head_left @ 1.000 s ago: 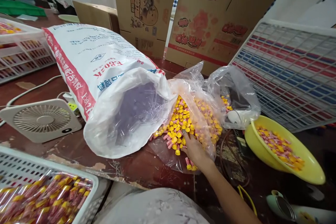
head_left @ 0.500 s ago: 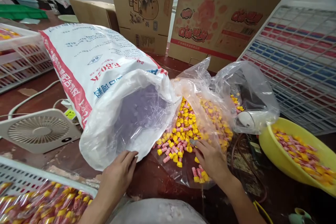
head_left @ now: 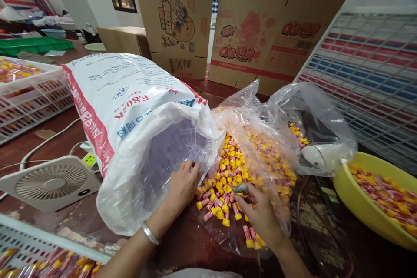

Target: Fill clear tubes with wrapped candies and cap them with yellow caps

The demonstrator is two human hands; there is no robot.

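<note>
A large white woven sack (head_left: pixel 137 91) lies with its mouth facing me, its clear plastic liner (head_left: pixel 120 195) folded out around the opening. My left hand (head_left: pixel 185 182), a silver bangle on its wrist, is in front of the opening's right side, fingers loosely bent and apart, nothing visible in them. Beside it, small pink-and-white tubes with yellow caps (head_left: pixel 224 191) spill from a clear plastic bag (head_left: pixel 250 126). Over this pile is my right hand (head_left: pixel 260 213), thumb and forefinger apart. A grey rough-looking cover (head_left: pixel 240 188) seems to wrap its forefinger; the other fingertips are partly hidden.
A yellow basin (head_left: pixel 355 208) of similar pieces stands right, near another clear bag (head_left: pixel 325 117). At left are a small white fan (head_left: pixel 55 184) and white baskets (head_left: pixel 32 100) of filled packs. Cardboard boxes (head_left: pixel 176 21) and a wire rack (head_left: pixel 368 61) stand behind.
My left hand has moved from the sack's lower rim up and right, across its opening toward the pile. My right hand stays by the tubes, its grey-covered forefinger now more visible. The view has shifted.
</note>
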